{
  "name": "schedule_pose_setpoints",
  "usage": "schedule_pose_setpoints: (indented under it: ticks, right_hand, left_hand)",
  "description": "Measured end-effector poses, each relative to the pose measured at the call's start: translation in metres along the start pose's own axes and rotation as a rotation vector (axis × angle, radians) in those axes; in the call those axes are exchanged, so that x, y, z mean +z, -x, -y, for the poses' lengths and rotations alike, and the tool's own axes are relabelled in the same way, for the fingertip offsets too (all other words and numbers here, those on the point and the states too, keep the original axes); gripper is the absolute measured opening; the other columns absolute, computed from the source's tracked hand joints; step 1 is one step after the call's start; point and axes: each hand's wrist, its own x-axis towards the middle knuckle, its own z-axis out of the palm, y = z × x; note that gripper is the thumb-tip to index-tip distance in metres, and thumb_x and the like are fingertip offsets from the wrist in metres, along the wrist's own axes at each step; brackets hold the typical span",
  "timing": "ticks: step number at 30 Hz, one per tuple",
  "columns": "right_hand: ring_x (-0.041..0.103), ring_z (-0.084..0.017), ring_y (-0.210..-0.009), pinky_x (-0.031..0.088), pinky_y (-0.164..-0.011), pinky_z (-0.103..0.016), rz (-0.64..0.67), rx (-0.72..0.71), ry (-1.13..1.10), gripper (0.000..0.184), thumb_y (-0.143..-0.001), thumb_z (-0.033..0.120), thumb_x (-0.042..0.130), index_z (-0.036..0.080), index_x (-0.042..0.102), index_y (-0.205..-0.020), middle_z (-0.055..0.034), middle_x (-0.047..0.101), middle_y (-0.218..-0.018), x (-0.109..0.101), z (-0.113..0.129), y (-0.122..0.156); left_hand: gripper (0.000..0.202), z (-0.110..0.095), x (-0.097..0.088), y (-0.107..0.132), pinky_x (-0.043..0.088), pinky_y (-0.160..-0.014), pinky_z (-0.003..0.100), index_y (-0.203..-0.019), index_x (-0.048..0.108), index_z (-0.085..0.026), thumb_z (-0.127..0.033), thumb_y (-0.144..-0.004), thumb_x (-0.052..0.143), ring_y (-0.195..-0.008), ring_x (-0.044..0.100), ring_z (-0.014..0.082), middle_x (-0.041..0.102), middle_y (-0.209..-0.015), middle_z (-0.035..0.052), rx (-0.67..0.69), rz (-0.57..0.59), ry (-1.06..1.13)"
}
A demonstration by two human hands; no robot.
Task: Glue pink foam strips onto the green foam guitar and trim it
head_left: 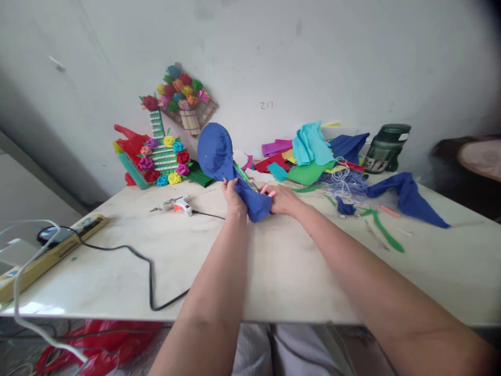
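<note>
A blue paper-covered piece (215, 151), with a rounded, puffed upper end and a loose lower flap, is held up above the table. My left hand (234, 197) is closed on its narrow middle, thumb on top. At the lower right edge of the piece, my right hand (284, 200) is closed around what look like scissors (255, 187), mostly hidden by the fingers and the blue paper. A thin green strip (239, 171) runs along the inner edge of the piece. To the left lies a white glue gun (183, 205) with its black cord.
Coloured crepe paper (313, 143), tangled string (344, 183) and blue paper (407, 196) lie at the right, near a dark green bottle (387, 148). Paper-flower crafts (164, 156) stand against the wall. A power strip (58, 250) sits at the left edge.
</note>
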Motion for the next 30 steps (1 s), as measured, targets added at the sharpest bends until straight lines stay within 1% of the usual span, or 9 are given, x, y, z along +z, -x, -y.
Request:
schedule_pose_setpoints:
  ticks: [4, 9, 13, 16, 19, 24, 30]
  right_hand:
    - [0.066, -0.022, -0.091, 0.044, -0.07, -0.028, 0.034, -0.023, -0.003, 0.034, -0.073, 0.028, 0.058, 0.024, 0.063, -0.107, -0.0042, 0.072, -0.102, 0.0, -0.002, -0.002]
    - [0.066, -0.023, -0.092, 0.044, -0.07, -0.028, -0.012, -0.048, 0.002, 0.033, -0.075, 0.028, 0.056, 0.025, 0.064, -0.107, -0.0046, 0.073, -0.1, -0.002, -0.003, 0.001]
    - [0.067, -0.024, -0.087, 0.043, -0.067, -0.028, -0.044, -0.056, 0.01, 0.034, -0.077, 0.03, 0.054, 0.026, 0.064, -0.109, -0.0044, 0.074, -0.093, 0.003, -0.004, 0.004]
    - [0.068, -0.024, -0.084, 0.043, -0.065, -0.029, -0.073, -0.061, 0.033, 0.032, -0.081, 0.03, 0.048, 0.024, 0.066, -0.107, -0.0066, 0.074, -0.088, 0.006, -0.003, 0.005]
    - [0.067, -0.024, -0.084, 0.042, -0.066, -0.029, -0.075, -0.048, 0.05, 0.031, -0.082, 0.029, 0.047, 0.021, 0.068, -0.104, -0.0084, 0.074, -0.089, 0.007, -0.003, 0.005]
    - [0.067, -0.024, -0.083, 0.041, -0.067, -0.029, -0.067, -0.001, 0.087, 0.032, -0.086, 0.031, 0.043, 0.019, 0.07, -0.1, -0.0112, 0.073, -0.089, 0.005, 0.001, 0.006]
    - [0.067, -0.025, -0.086, 0.042, -0.07, -0.03, -0.067, 0.012, 0.14, 0.035, -0.088, 0.029, 0.04, 0.017, 0.07, -0.1, -0.0128, 0.073, -0.089, 0.008, 0.004, 0.007]
  left_hand:
    - [0.043, 0.0, 0.002, 0.002, 0.043, -0.05, 0.026, -0.094, 0.039, -0.026, -0.028, -0.058, 0.062, -0.049, 0.059, 0.0157, 0.053, -0.065, -0.0061, 0.04, 0.001, 0.02]
    - [0.047, 0.001, 0.003, 0.002, 0.046, -0.051, 0.027, -0.096, 0.037, -0.027, -0.03, -0.058, 0.064, -0.049, 0.059, 0.0149, 0.052, -0.067, -0.0071, 0.046, -0.047, 0.001]
    - [0.049, 0.0, 0.004, 0.003, 0.046, -0.051, 0.028, -0.102, 0.034, -0.028, -0.026, -0.06, 0.06, -0.048, 0.058, 0.0154, 0.052, -0.066, -0.007, 0.031, -0.05, -0.005]
    - [0.05, -0.002, 0.005, 0.004, 0.047, -0.052, 0.028, -0.107, 0.034, -0.028, -0.025, -0.062, 0.058, -0.048, 0.059, 0.0157, 0.052, -0.067, -0.0067, 0.031, -0.032, -0.01]
    - [0.05, -0.002, 0.005, 0.003, 0.048, -0.054, 0.03, -0.106, 0.034, -0.028, -0.025, -0.062, 0.059, -0.047, 0.057, 0.015, 0.051, -0.067, -0.007, 0.039, -0.043, -0.012]
    - [0.049, -0.003, 0.005, 0.004, 0.047, -0.054, 0.031, -0.104, 0.033, -0.029, -0.027, -0.062, 0.059, -0.048, 0.058, 0.016, 0.05, -0.066, -0.0069, 0.029, -0.062, -0.028]
    - [0.048, -0.004, 0.006, 0.005, 0.048, -0.054, 0.03, -0.105, 0.033, -0.028, -0.026, -0.063, 0.057, -0.049, 0.058, 0.0164, 0.051, -0.066, -0.0067, 0.012, -0.04, -0.028]
